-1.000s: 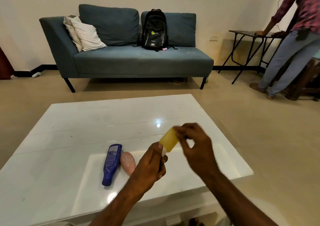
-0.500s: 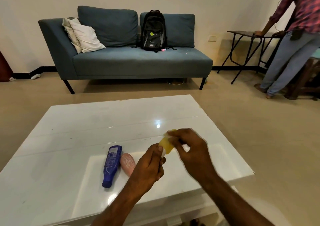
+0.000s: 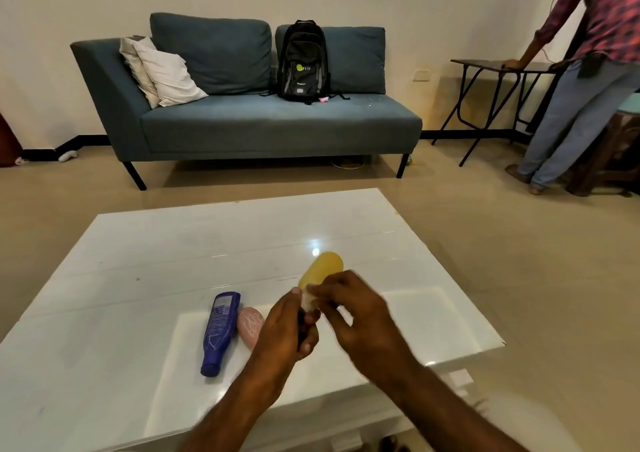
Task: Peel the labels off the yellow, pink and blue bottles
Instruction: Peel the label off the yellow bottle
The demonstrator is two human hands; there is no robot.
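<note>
While label removal proceeds on the yellow bottle point(image 3: 322, 269), two bottles await processing.
Left of that bottle, the blue bottle point(image 3: 220, 332) and pink bottle point(image 3: 251, 327) lie side by side on the white table point(image 3: 138, 243), labels apparently intact. The left hand point(image 3: 285, 327) is closed around the yellow bottle's lower end, holding it above the table; the right hand point(image 3: 360, 320) pinches a whitish, blurred label scrap beside it. Judged progress: first of three, incomplete.

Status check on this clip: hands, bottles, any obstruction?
Left hand grips yellow bottle, lifted over white table. Right hand pinches at its label area; blurred. Blue bottle and pink bottle lie on table, untouched. Nothing in the way.
</note>
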